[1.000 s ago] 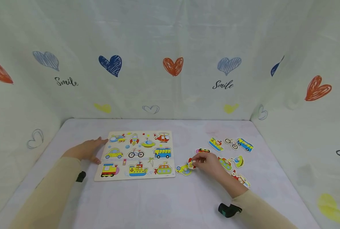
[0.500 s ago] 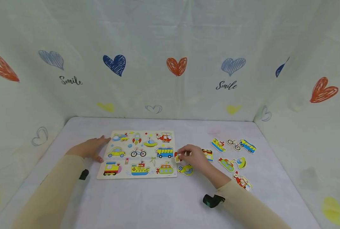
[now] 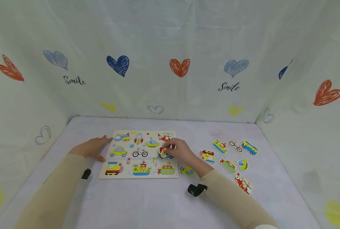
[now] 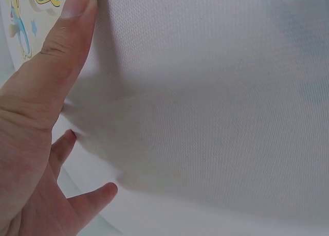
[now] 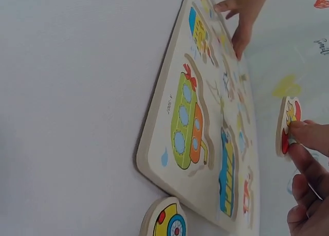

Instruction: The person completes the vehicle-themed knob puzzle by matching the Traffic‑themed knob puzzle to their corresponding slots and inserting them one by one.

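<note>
A wooden puzzle board (image 3: 151, 175) with printed vehicle shapes lies on the table, left of centre. At its left edge rests my left hand (image 3: 91, 148), fingers spread; in the left wrist view the thumb (image 4: 64, 40) touches the board's rim. My right hand (image 3: 178, 150) is over the board's right part, pinching a rocket puzzle piece (image 3: 162, 152) between thumb and finger. The right wrist view shows this red-and-yellow rocket piece (image 5: 289, 115) raised above the board and tilted. In the head view it overlaps the printed bus.
A car piece (image 3: 187, 171) lies beside the board's lower right corner. Farther right are loose train (image 3: 207, 156), ship (image 3: 220, 146), bicycle (image 3: 235, 146), bus (image 3: 249, 148), submarine (image 3: 228, 165), UFO (image 3: 242, 164) and helicopter (image 3: 244, 183) pieces. A heart-printed curtain (image 3: 147, 92) hangs behind.
My right hand has carried the rocket piece leftward from beside the car piece to over the board. My left hand stays at the board's left edge. The head view has shifted slightly.
</note>
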